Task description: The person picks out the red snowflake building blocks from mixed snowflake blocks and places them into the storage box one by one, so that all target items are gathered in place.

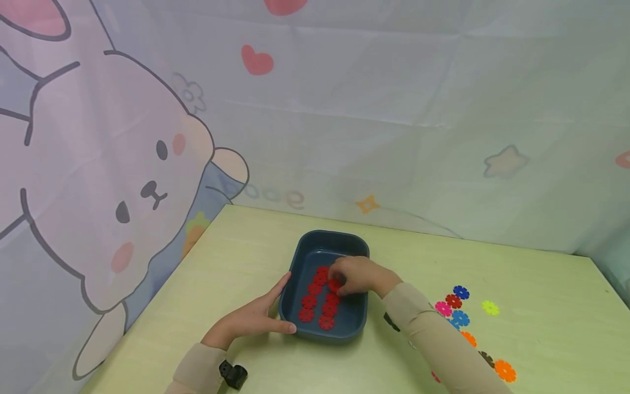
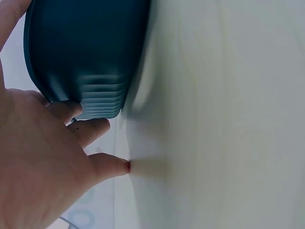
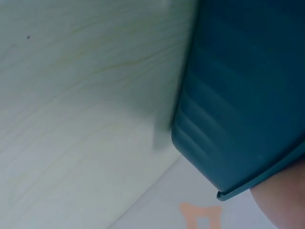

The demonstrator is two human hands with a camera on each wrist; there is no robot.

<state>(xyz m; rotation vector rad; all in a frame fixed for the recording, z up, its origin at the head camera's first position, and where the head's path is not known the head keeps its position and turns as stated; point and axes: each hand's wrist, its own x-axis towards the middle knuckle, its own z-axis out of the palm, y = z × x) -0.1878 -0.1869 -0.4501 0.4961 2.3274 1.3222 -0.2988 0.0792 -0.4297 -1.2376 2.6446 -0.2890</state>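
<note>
A dark blue rectangular tray (image 1: 351, 316) holds several flat red notched plastic discs (image 1: 307, 314), laid in two columns. My right hand (image 1: 358, 273) reaches over the tray's right wall and pinches a red disc (image 1: 334, 285) at the top of the right column; the hand covers part of it. Against the tray's left side rests my left hand (image 1: 248, 322), fingers stretched out and thumb at the near left corner. In the left wrist view, the fingers of that hand (image 2: 52, 138) lie along the ribbed outer wall (image 2: 100, 93). The right wrist view shows mostly the tray's outside (image 3: 228, 109).
To the right, partly behind the right sleeve (image 1: 443, 339), lie loose notched discs in several colours, among them orange (image 1: 505, 371), dark blue (image 1: 461, 292) and yellow (image 1: 490, 307). The pale table (image 1: 551, 306) ends at a printed cloth backdrop (image 1: 418, 109).
</note>
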